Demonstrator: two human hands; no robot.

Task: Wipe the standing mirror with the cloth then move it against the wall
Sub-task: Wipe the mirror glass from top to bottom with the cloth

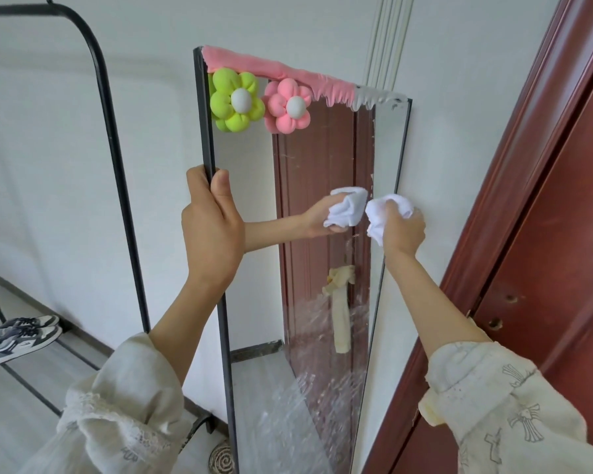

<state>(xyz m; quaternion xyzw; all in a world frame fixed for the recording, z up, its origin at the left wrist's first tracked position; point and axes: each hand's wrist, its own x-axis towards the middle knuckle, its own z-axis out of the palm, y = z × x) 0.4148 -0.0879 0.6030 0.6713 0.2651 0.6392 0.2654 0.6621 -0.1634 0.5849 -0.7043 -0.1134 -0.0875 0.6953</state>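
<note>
Room: white wall, pale plank floor, dark red door at right. Black tube rack far left, rounded top corner; one pair of grey-white sneakers on its bottom rails.

Left hand grips the mirror by its left edge, thumb on the glass, fingers wrapped behind the thin black frame. Mirror is one tall, narrow, rectangular pane, standing tilted between rack and door, right edge close to the wall; can't tell if it touches. Top edge carries lumpy pink foam trim with dripping shape, turning white at the right end. Two puffy fabric flowers on the glass below it: one lime, one pink, each with white ball centre. Lower glass streaked and smeared.

Right hand clamps one white cloth, bunched and soft, pressed at the mirror's right edge, mid-height. Both sleeves cream, crinkled, printed.
</note>
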